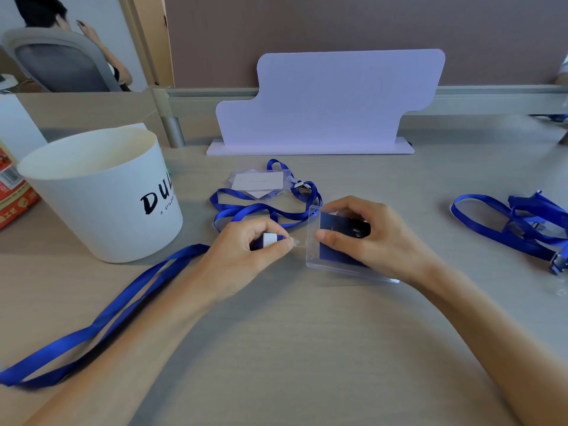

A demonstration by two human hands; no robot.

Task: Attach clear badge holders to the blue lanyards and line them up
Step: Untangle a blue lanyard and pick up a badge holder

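Head view: clear badge holder, a stiff transparent sleeve with a dark blue card inside, held upright just right of centre over the table. The right hand grips it, thumb on the front face and fingers curled over the top. The left hand pinches the clip end of a blue lanyard, a white band showing between the fingers, its tip touching the holder's left edge. The strap trails off to the lower left.

Count: two holders and two single lanyards. The second holder, with a white card, lies beyond the hands on its looped second lanyard. A lanyard bundle lies well apart at right, number unclear.

Around: one white tub at left and one lavender stand at the back.
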